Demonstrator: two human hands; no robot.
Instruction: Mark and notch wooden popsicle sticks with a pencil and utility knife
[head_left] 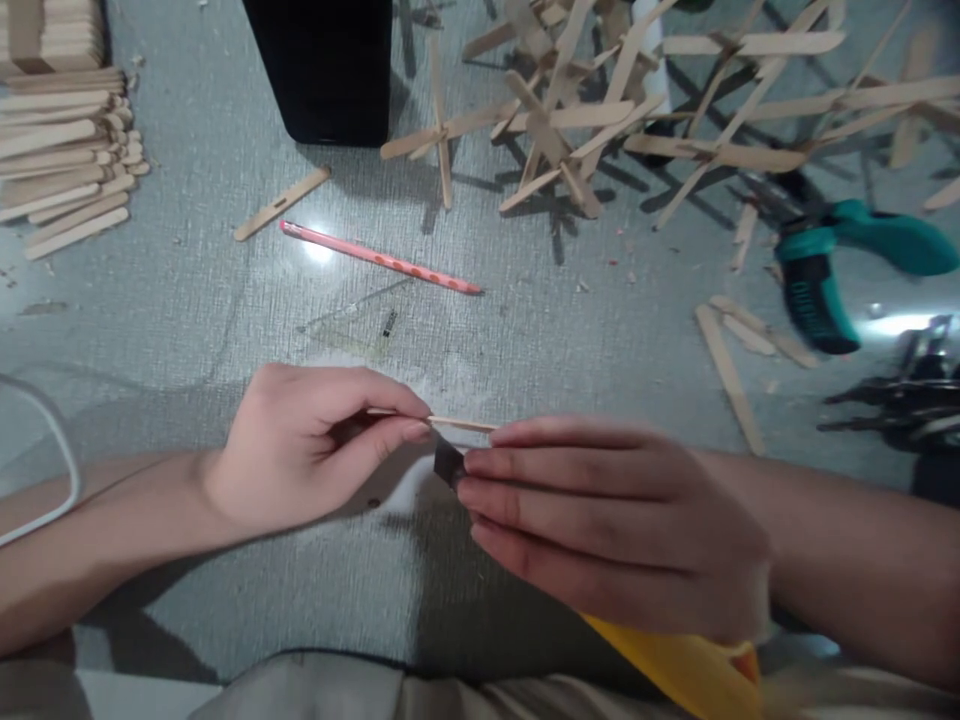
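My left hand (315,440) pinches a thin wooden craft stick (461,424) between thumb and forefinger, edge-on to the camera. The stick's other end reaches the fingertips of my right hand (600,520). That hand is closed around a utility knife (448,464), whose dark blade points up and left at the stick, just by my left thumb tip. Its grip is hidden by the fingers. A yellow part (667,665), apparently the handle, shows below the right palm. Whether the blade touches the stick, I cannot tell.
A pink pencil (382,258) and a slotted stick (281,204) lie ahead. Stacked sticks (67,160) sit at left, a black object (322,70) at the back. Crossed stick assemblies (555,140) fill the back right, near teal-handled pliers (817,280). A white cable (56,430) curves at left.
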